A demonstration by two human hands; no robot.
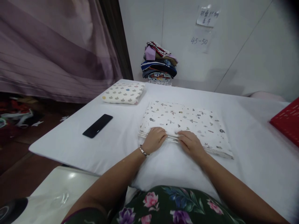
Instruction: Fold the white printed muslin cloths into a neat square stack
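Note:
A white cloth with small grey and brown prints lies folded in several layers on the white-covered table. My left hand grips its near edge left of the middle, fingers on top and the thumb side at the layers. Close by on the right, my right hand pinches the same near edge. Both thumbs are partly hidden against the layers. The rest of the cloth lies flat beyond my hands.
Back left on the table is another folded printed cloth, with a black phone in front of it. A stack of folded fabrics rises behind the far edge. Something red sits at the right, and a purple curtain hangs at left.

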